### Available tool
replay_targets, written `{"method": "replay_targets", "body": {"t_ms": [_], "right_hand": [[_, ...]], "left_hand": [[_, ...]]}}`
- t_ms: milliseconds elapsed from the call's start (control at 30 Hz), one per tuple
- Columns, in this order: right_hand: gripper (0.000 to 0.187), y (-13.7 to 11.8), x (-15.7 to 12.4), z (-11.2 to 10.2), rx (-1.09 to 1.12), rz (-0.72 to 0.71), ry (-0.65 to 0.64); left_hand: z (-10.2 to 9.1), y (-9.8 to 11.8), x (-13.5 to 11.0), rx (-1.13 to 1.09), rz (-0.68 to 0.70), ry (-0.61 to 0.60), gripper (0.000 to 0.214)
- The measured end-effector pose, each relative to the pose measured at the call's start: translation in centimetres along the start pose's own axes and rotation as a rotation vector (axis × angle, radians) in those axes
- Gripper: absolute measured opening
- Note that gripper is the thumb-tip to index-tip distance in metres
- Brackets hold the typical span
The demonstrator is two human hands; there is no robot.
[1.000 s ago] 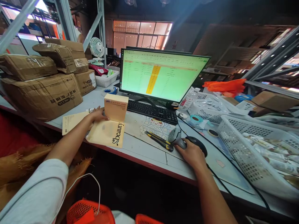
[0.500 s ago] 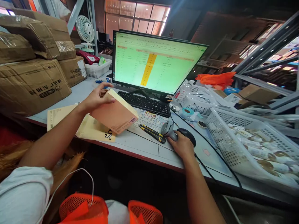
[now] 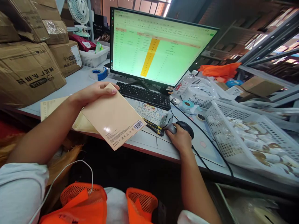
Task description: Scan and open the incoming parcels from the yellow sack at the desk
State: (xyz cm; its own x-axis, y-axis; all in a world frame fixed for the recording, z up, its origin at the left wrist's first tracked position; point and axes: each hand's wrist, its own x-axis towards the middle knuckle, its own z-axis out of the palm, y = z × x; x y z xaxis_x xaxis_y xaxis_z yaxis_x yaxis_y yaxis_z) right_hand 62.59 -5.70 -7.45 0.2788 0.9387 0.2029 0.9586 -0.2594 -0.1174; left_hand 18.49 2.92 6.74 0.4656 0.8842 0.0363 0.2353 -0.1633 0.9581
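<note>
Left hand (image 3: 97,91) clasps the edge of a flat, beige cardboard box (image 3: 114,116), left of frame centre; right hand (image 3: 181,138) wraps a grey plastic barcode scanner (image 3: 167,122), right of centre.

Can see a barcode (image 3: 138,124), rows of small print (image 3: 116,135) and little symbols (image 3: 127,134) on the beige box (image 3: 112,113), all too fine to read. Can pick out big dark characters (image 3: 32,76) and a lettered oval (image 3: 41,81), seemingly upside down, on the large carton (image 3: 25,63); cannot read either surely. Can spot an illegible white label (image 3: 76,56) on the smaller carton (image 3: 64,59), tiny table text (image 3: 146,43) on the monitor (image 3: 173,53), and unclear red lettering (image 3: 181,88) just beside it.
</note>
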Motion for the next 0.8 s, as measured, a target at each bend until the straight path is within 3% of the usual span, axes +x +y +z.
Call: {"method": "replay_targets", "body": {"t_ms": [367,533,600,733,800], "right_hand": [[0.06,-0.1,-0.1,0.0,0.005,-0.001,-0.004],[0.057,-0.1,-0.3,-0.3,-0.01,0.004,-0.001],[0.054,0.0,-0.4,-0.5,-0.009,0.0,-0.015],[0.049,0.0,-0.3,-0.7,0.017,-0.023,-0.008],[0.048,-0.1,-0.3,-0.9,0.023,-0.013,0.008]], "left_hand": [[0.2,0.5,-0.1,0.001,0.013,0.005,0.065],[0.1,1.2,-0.6,0.05,0.032,0.033,0.07],[0.0,1.6,-0.9,0.161,0.086,0.139,0.071],[0.8,1.6,-0.8,0.359,0.32,0.554,0.068],[1.8,0.6,-0.3,0.381,0.395,0.698,0.066]]}}
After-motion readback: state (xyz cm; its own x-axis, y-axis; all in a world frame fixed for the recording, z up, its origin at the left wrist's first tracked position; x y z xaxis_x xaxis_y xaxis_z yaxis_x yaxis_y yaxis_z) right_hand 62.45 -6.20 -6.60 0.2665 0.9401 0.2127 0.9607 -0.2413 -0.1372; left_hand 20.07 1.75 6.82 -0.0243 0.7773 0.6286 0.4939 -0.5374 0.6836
